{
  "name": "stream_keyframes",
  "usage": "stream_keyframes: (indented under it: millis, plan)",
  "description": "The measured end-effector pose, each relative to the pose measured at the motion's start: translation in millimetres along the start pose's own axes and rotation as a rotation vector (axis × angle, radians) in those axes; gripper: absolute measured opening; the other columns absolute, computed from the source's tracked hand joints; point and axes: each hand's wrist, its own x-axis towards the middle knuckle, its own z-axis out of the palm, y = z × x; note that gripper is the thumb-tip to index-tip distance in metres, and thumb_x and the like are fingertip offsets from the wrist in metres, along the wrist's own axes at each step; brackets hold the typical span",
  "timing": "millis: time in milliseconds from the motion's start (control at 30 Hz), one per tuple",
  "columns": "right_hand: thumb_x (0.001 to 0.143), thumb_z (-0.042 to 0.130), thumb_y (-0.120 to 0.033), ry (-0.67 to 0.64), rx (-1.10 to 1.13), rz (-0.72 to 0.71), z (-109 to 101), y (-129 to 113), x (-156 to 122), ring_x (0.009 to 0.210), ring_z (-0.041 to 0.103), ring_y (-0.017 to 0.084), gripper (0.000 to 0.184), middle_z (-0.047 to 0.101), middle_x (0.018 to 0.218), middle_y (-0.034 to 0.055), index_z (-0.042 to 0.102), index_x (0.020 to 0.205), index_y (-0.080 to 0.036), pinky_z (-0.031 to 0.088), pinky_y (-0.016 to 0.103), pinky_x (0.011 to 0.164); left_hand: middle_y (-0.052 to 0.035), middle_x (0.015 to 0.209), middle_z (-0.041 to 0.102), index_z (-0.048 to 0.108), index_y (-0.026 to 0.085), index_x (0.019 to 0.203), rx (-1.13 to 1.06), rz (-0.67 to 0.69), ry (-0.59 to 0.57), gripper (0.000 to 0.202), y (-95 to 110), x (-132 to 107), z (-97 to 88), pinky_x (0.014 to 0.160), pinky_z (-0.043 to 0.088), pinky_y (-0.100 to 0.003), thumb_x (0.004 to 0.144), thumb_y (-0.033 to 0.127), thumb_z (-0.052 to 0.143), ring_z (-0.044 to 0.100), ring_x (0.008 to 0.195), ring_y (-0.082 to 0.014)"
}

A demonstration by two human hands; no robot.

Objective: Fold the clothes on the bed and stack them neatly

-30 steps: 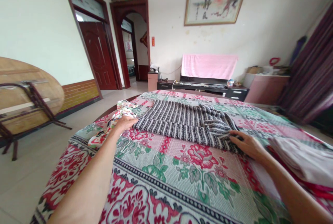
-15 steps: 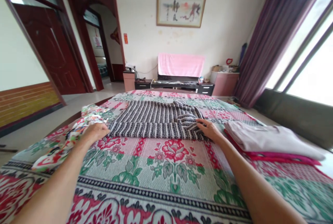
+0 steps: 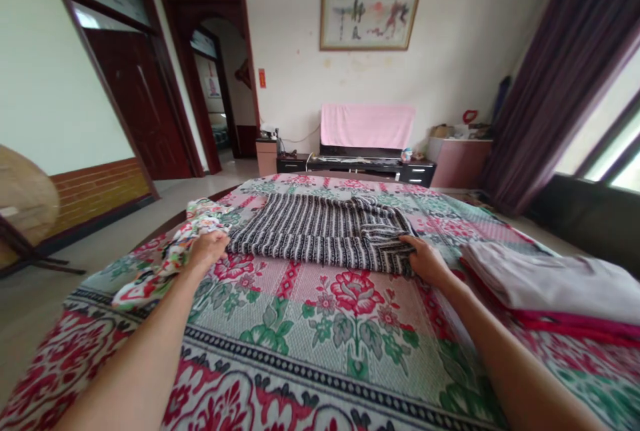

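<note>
A black-and-white striped garment [image 3: 320,231] lies flat across the floral bed cover [image 3: 350,324]. My left hand [image 3: 210,247] is closed on its near left corner. My right hand [image 3: 427,259] grips its near right corner, where a sleeve is folded in. A crumpled floral cloth [image 3: 165,257] lies just left of my left hand, touching it.
Folded pale and pink clothes [image 3: 555,287] are stacked at the right of the bed. Beyond the bed stand a low dark cabinet with a pink cloth [image 3: 367,127], a pink cabinet [image 3: 457,161] and purple curtains [image 3: 555,84]. A round wooden table [image 3: 23,207] leans at the left.
My view swung right, then slightly back left. Both hands stayed at the striped garment's near corners; the fingers of my right hand curled from flat into a grip.
</note>
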Motion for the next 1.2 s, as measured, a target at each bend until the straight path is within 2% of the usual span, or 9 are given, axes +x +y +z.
stream_keyframes:
  millis: [100,200,333,400,567,733,833,967,1200]
  plan:
    - [0.066,0.038,-0.004,0.056,-0.001,-0.028,0,1,1,0.107,0.06,0.024,0.057,0.062,0.12,0.0133,0.06,0.119,-0.011,0.046,0.035,0.096,0.002,0.056,0.063,0.065,0.022,0.098,-0.089,-0.021,0.012,0.035,9,-5,-1.7,0.054,0.042,-0.024,0.078,0.041,0.044,0.063,0.056,-0.0173]
    - [0.068,0.038,-0.005,0.137,-0.004,-0.059,-2,1,1,0.11,0.058,0.023,0.059,0.059,0.124,0.0126,0.056,0.124,-0.012,0.045,0.034,0.096,0.0005,0.061,0.066,0.064,0.021,0.106,-0.023,0.019,0.075,0.039,14,-7,-3.3,0.058,0.044,-0.024,0.079,0.038,0.041,0.064,0.062,-0.0179]
    - [0.068,0.041,-0.008,0.035,-0.096,-0.066,2,8,-1,0.102,0.062,0.024,0.052,0.064,0.116,0.0117,0.062,0.116,-0.014,0.047,0.036,0.093,-0.0021,0.094,0.073,0.069,0.024,0.101,0.239,0.131,0.083,0.035,14,-9,-2.2,0.076,0.046,-0.025,0.076,0.027,0.044,0.065,0.088,-0.0195]
    - [0.069,0.043,-0.01,0.007,-0.126,-0.065,5,11,-1,0.1,0.063,0.024,0.049,0.065,0.114,0.0111,0.063,0.113,-0.015,0.047,0.036,0.092,-0.0024,0.102,0.072,0.069,0.025,0.101,0.311,0.132,0.068,0.036,15,-10,-2.9,0.078,0.045,-0.027,0.075,0.027,0.045,0.064,0.094,-0.021]
    - [0.074,0.046,-0.017,0.02,-0.116,-0.011,5,8,-1,0.093,0.065,0.022,0.042,0.067,0.111,0.0089,0.064,0.112,-0.017,0.049,0.033,0.088,-0.0083,0.102,0.071,0.067,0.023,0.109,0.351,0.102,0.136,0.041,31,-11,-6.4,0.077,0.046,-0.032,0.081,0.038,0.04,0.064,0.095,-0.0262]
    - [0.083,0.045,-0.032,0.087,-0.078,0.008,-4,-5,-1,0.09,0.066,0.022,0.034,0.07,0.103,0.0055,0.066,0.108,-0.023,0.049,0.032,0.082,-0.0106,0.097,0.072,0.068,0.021,0.102,0.324,0.103,0.062,0.042,40,2,5.8,0.075,0.046,-0.033,0.079,0.045,0.042,0.064,0.094,-0.0288]
    - [0.08,0.045,-0.022,0.091,-0.096,0.013,-7,-4,2,0.089,0.066,0.02,0.037,0.071,0.099,0.0034,0.067,0.109,-0.025,0.049,0.029,0.081,-0.0094,0.092,0.072,0.07,0.021,0.094,0.318,0.125,-0.004,0.036,37,14,13.0,0.073,0.046,-0.03,0.073,0.043,0.05,0.065,0.091,-0.0273]
    - [0.071,0.044,-0.013,-0.015,-0.089,0.051,-5,4,6,0.083,0.067,0.019,0.046,0.072,0.096,0.0011,0.069,0.108,-0.024,0.051,0.027,0.077,-0.006,0.084,0.072,0.07,0.023,0.081,0.348,0.128,-0.096,0.024,34,21,15.2,0.068,0.045,-0.028,0.066,0.036,0.056,0.065,0.084,-0.0249]
    - [0.073,0.042,-0.014,-0.046,-0.08,0.06,-2,6,3,0.077,0.067,0.019,0.045,0.073,0.095,0.0028,0.069,0.108,-0.022,0.051,0.028,0.072,-0.0039,0.087,0.07,0.066,0.019,0.098,0.128,0.196,0.05,0.032,35,15,6.0,0.071,0.044,-0.026,0.071,0.03,0.051,0.062,0.081,-0.0192]
